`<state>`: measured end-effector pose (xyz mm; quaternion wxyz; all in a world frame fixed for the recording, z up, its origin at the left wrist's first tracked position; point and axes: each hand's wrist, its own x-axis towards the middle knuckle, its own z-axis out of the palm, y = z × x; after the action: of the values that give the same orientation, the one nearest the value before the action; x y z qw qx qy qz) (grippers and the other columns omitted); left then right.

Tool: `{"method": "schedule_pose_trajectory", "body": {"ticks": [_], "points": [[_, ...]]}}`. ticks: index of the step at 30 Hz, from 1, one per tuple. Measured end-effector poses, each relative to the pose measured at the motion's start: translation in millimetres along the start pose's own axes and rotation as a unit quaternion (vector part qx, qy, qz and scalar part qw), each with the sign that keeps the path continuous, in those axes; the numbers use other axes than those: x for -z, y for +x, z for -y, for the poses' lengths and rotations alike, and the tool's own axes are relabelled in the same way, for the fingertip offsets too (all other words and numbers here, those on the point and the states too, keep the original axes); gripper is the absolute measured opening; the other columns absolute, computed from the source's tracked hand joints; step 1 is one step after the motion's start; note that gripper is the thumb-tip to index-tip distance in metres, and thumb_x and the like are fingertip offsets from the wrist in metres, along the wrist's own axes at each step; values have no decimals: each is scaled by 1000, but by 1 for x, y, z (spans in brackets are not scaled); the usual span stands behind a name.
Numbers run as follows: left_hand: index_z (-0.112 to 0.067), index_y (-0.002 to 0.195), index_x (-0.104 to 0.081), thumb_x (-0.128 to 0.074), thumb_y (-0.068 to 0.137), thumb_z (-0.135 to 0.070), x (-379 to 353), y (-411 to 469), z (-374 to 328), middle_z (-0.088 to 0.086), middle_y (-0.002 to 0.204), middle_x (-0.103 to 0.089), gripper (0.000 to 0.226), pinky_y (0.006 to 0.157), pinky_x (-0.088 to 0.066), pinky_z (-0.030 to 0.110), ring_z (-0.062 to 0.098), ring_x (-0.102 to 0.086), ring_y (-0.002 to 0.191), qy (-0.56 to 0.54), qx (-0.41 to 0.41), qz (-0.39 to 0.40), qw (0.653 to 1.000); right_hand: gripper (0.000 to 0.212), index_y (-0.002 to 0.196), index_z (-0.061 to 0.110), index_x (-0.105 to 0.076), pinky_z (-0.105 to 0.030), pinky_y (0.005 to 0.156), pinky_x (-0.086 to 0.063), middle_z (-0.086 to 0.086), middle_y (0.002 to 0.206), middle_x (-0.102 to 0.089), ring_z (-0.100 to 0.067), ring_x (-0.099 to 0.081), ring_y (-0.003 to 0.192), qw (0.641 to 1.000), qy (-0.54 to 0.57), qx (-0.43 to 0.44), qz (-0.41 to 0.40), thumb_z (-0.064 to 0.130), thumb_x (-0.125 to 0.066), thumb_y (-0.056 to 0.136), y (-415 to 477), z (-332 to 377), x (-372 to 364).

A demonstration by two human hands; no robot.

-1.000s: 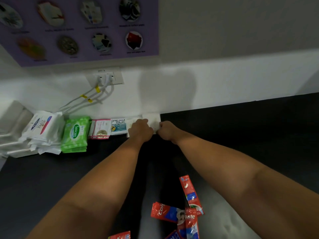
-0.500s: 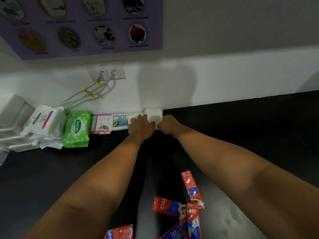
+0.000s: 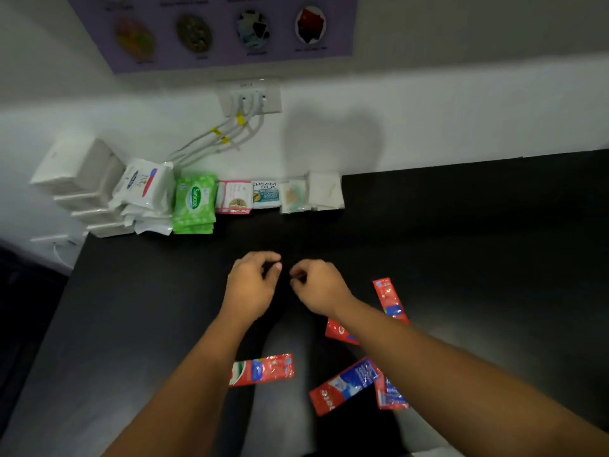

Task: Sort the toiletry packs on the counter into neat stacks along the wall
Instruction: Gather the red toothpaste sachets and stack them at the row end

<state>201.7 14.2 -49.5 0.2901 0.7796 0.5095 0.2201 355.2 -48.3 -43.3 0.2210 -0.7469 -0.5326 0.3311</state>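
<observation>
A row of packs lines the wall: white boxes point(image 3: 71, 179), white wipe packs point(image 3: 145, 186), green wipe packs point(image 3: 194, 202), pink sachets point(image 3: 233, 196), blue-and-white sachets point(image 3: 265, 194), clear packets point(image 3: 294, 196) and white square packs point(image 3: 324, 192). My left hand point(image 3: 252, 285) and my right hand point(image 3: 318, 286) hover mid-counter, well in front of the row, fingers loosely curled and holding nothing. Several red toothpaste sachets lie loose on the black counter point(image 3: 461, 242): one point(image 3: 263, 370) beside my left forearm, one point(image 3: 389, 298) to the right, others point(image 3: 349, 384) partly under my right forearm.
A wall socket point(image 3: 250, 97) with white cables point(image 3: 214, 140) sits above the stacks. A purple poster point(image 3: 230, 28) hangs higher up. The counter's left edge point(image 3: 75, 258) drops off near the white boxes.
Both hands let go of the white square packs at the wall and pulled back toward me to mid-counter. The view tilted down, showing more red sachets.
</observation>
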Motion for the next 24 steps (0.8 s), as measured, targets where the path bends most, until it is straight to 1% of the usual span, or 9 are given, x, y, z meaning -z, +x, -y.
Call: {"method": "schedule_pose_trajectory", "body": {"ticks": [3, 6, 8, 10, 13, 15, 18, 22, 24], "points": [[-22, 110, -72, -69, 90, -22, 9, -47, 30, -3, 109, -68, 20, 87, -54, 36, 15, -61, 94, 22, 13, 47, 999, 27, 116, 23, -68, -34, 91, -54, 2, 111, -71, -16, -66, 103, 998, -39, 6, 49, 27, -65, 89, -34, 7, -33], [-27, 112, -70, -70, 89, -27, 15, -85, 60, -7, 111, -66, 23, 89, -52, 38, 13, -58, 99, 79, 11, 86, 993, 35, 123, 24, -64, -35, 95, -51, 3, 121, -63, -15, -59, 111, 993, -92, 20, 71, 31, -67, 88, -60, 12, -60], [-29, 111, -70, -72, 87, -31, 18, -106, 77, -9, 111, -65, 25, 89, -50, 38, 13, -56, 99, 97, 2, 113, 989, 45, 130, 23, -59, -37, 100, -48, 1, 127, -57, -18, -53, 118, 988, -133, 22, 81, 32, -68, 87, -74, 13, -75], [-28, 115, -69, -75, 83, -35, 21, -123, 88, -10, 111, -62, 33, 90, -49, 35, 11, -53, 98, 102, -5, 136, 985, 51, 135, 23, -54, -38, 101, -45, 0, 130, -53, -21, -48, 121, 981, -175, 22, 81, 30, -68, 86, -86, 11, -88], [-28, 118, -68, -78, 80, -37, 21, -136, 95, -9, 109, -61, 41, 90, -46, 32, 12, -50, 100, 119, -22, 150, 981, 48, 135, 26, -52, -38, 98, -44, 0, 130, -50, -22, -45, 121, 971, -228, 20, 68, 26, -64, 88, -96, 8, -101], [-31, 114, -68, -75, 81, -40, 21, -137, 94, -11, 106, -62, 35, 88, -44, 32, 12, -50, 99, 140, -36, 154, 977, 42, 129, 26, -56, -38, 97, -43, -1, 127, -51, -23, -45, 120, 967, -244, 18, 66, 24, -64, 88, -98, 10, -104], [-33, 104, -67, -70, 85, -39, 24, -133, 88, -13, 99, -56, 20, 85, -41, 30, 10, -49, 95, 150, -45, 174, 972, 34, 122, 26, -62, -39, 96, -42, -3, 122, -52, -24, -46, 117, 959, -270, 29, 79, 26, -64, 88, -97, 15, -101], [-30, 88, -69, -71, 85, -30, 26, -127, 85, -15, 88, -56, 4, 78, -48, 30, 7, -54, 87, 89, -58, 148, 983, 27, 119, 32, -67, -39, 93, -42, -1, 118, -54, -23, -48, 114, 965, -252, 39, 61, 34, -55, 95, -97, 12, -93], [-30, 78, -68, -74, 84, -29, 27, -126, 83, -14, 82, -58, 8, 72, -49, 27, 4, -57, 80, 42, -55, 141, 988, 27, 120, 35, -67, -40, 93, -42, 1, 118, -55, -22, -48, 113, 966, -248, 62, 50, 36, -52, 97, -97, 8, -86]]}}
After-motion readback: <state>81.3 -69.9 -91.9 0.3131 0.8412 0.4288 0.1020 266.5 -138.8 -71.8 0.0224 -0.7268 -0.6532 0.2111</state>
